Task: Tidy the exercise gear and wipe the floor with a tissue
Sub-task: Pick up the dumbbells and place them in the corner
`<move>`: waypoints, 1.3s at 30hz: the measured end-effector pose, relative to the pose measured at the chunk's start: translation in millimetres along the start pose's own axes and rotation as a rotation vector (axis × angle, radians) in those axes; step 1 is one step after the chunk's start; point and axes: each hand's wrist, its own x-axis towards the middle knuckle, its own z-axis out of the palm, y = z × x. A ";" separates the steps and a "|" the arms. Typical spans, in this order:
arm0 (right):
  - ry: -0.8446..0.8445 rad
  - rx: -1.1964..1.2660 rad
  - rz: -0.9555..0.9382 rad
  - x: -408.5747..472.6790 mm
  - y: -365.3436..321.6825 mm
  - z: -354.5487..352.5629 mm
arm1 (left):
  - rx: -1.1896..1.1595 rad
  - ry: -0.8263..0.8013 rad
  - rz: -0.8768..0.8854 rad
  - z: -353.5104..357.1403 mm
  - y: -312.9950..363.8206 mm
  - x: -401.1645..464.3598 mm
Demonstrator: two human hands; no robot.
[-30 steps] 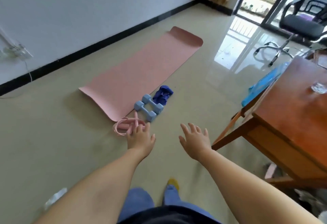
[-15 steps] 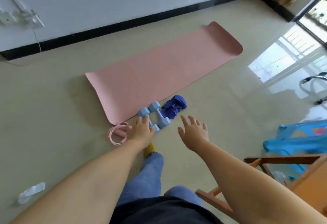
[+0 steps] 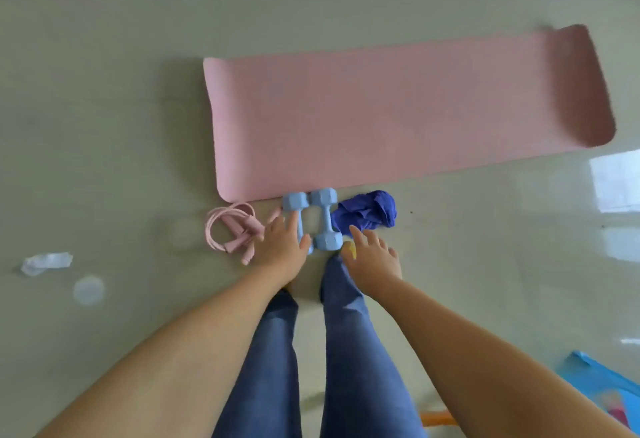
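nothing tidied yet; pink yoga mat (image 3: 398, 115) flat across the middle of the frame, two blue dumbbells (image 3: 323, 217), jump rope (image 3: 232, 228) and purple cloth (image 3: 367, 210) just below it; left hand (image 3: 282, 247) and right hand (image 3: 372, 257) spread, holding nothing, now right over the dumbbells, closer than before; floor not wiped.

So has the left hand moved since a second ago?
Yes. The left hand has reached forward, from beside the skipping rope to over the left dumbbell.
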 end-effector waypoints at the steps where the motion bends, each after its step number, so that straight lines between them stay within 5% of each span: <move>1: -0.034 -0.028 -0.025 24.8 5.6 3.1 | -0.037 0.005 -0.032 13.6 -1.9 18.8; 8: -0.176 -0.070 -0.164 243.6 39.1 64.4 | -0.104 -0.088 -0.166 136.5 -36.5 169.0; 18: -0.091 0.451 0.260 423.9 57.9 251.4 | -0.470 -0.103 -0.578 321.6 -108.7 350.0; 22: -0.008 0.758 0.361 464.0 58.4 293.0 | -0.813 0.067 -0.676 362.3 -121.8 388.6; 27: -0.062 1.007 0.383 492.0 66.1 299.5 | -1.110 0.069 -0.741 367.8 -135.9 408.3; 39: -0.115 1.021 0.380 334.9 61.7 152.2 | -1.032 0.004 -0.752 216.0 -71.9 259.8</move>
